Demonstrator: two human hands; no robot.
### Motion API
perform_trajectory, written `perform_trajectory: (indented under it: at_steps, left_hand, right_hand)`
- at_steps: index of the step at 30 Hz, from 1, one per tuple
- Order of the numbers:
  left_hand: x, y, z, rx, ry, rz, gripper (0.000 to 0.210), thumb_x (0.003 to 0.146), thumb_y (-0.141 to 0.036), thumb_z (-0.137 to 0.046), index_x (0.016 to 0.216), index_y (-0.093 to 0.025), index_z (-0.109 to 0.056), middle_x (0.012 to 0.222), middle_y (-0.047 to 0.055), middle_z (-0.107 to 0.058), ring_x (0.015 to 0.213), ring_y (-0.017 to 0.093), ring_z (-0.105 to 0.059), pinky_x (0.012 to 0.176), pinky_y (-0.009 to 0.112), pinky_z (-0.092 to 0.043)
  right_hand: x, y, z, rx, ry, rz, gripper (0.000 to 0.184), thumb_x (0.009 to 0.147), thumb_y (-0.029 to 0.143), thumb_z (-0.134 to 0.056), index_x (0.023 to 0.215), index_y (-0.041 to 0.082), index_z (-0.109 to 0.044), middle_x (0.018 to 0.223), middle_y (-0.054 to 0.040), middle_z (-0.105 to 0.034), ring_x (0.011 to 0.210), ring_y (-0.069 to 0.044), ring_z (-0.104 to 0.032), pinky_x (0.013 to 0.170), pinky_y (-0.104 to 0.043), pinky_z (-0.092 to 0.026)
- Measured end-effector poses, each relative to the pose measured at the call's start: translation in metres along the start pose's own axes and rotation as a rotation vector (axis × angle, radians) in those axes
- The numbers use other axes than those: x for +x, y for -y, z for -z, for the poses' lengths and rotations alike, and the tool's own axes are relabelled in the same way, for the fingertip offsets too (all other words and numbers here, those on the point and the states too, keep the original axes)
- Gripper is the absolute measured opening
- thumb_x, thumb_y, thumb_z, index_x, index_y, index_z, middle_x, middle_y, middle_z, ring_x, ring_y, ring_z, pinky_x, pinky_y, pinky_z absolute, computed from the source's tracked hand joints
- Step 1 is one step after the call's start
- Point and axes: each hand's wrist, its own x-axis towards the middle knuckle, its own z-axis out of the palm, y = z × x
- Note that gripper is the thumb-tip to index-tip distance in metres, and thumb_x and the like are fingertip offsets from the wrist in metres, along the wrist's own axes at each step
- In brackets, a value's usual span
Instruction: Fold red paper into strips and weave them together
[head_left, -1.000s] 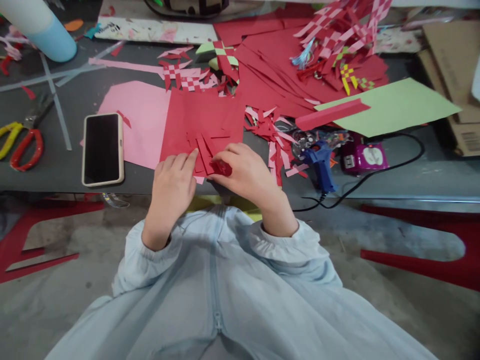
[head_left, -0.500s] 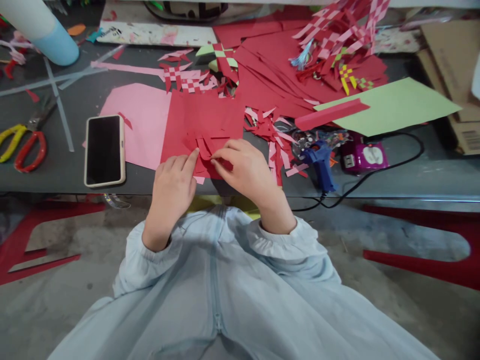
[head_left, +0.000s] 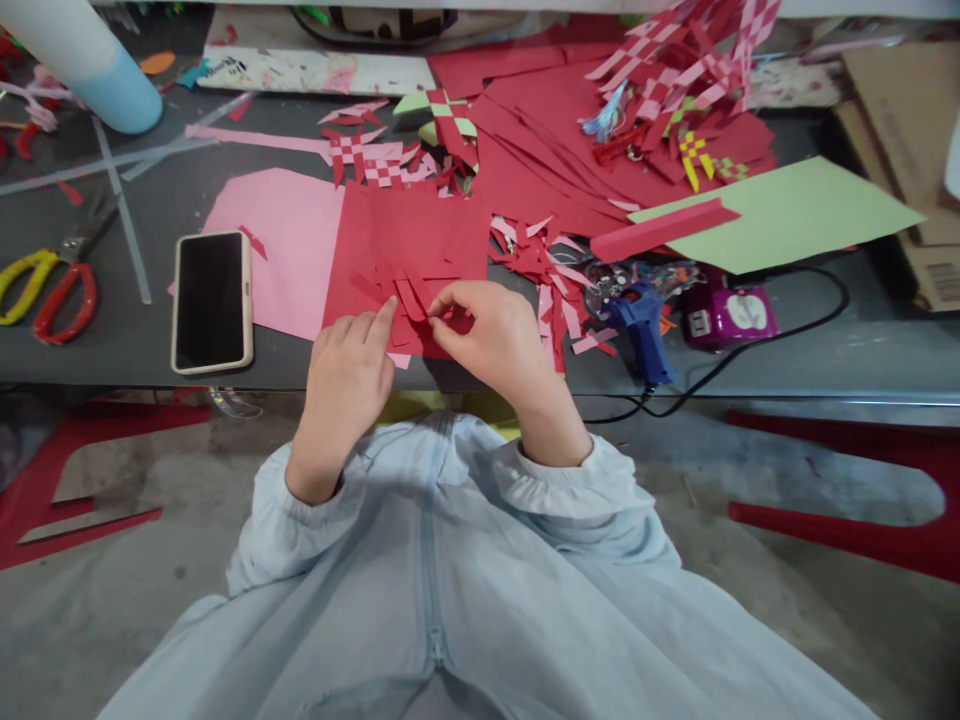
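Observation:
On the dark tabletop lies a sheet of red paper, with several narrow red paper strips crossing on its lower part. My left hand rests flat at the sheet's lower left, index finger stretched out and its tip touching the strips. From the right, my right hand pinches the end of a red paper strip between thumb and forefinger; that strip is slightly lifted. Its other fingers curl loosely behind. Pink paper extends from beneath the red sheet's left side.
A smartphone and scissors lie left. Right are paper scraps, a blue glue gun, its black cord, a purple box and green paper. Woven paper pieces and red sheets pile at the back.
My right hand has drawn slightly to the right, its thumb and forefinger still together on the strip. My left hand stays in nearly the same place.

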Motion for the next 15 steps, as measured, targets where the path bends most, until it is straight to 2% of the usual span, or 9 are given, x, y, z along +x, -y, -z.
perform_trajectory:
  at_steps: [6, 10, 15]
  left_hand:
    - [0.0008, -0.0015, 0.0024, 0.028, 0.022, 0.009, 0.056, 0.093, -0.016, -0.041, 0.148, -0.010, -0.045, 0.118, 0.016, -0.069, 0.108, 0.030, -0.062, 0.091, 0.043, -0.048]
    - [0.0013, -0.0016, 0.0029, 0.009, 0.033, 0.013, 0.055, 0.092, -0.015, -0.042, 0.147, -0.010, -0.047, 0.119, 0.017, -0.068, 0.110, 0.030, -0.062, 0.093, 0.043, -0.047]
    - [0.0007, -0.0017, 0.0027, 0.019, 0.008, -0.001, 0.055, 0.092, -0.015, -0.042, 0.147, -0.012, -0.046, 0.118, 0.016, -0.069, 0.108, 0.029, -0.062, 0.092, 0.042, -0.048]
  right_hand:
    - [0.0001, 0.0004, -0.0010, 0.069, -0.010, -0.042, 0.016, 0.075, 0.012, -0.063, 0.086, 0.021, -0.069, 0.084, -0.0034, -0.075, 0.082, -0.020, -0.067, 0.079, -0.035, -0.050]
    - [0.0018, -0.0043, -0.0034, 0.248, -0.011, -0.115, 0.018, 0.072, 0.013, -0.069, 0.088, 0.020, -0.069, 0.080, -0.0002, -0.073, 0.073, -0.015, -0.064, 0.071, -0.031, -0.050]
    - [0.0073, -0.0078, -0.0015, 0.366, -0.060, -0.152, 0.010, 0.074, 0.021, -0.071, 0.084, 0.019, -0.069, 0.078, 0.0004, -0.072, 0.068, -0.013, -0.062, 0.068, -0.029, -0.051]
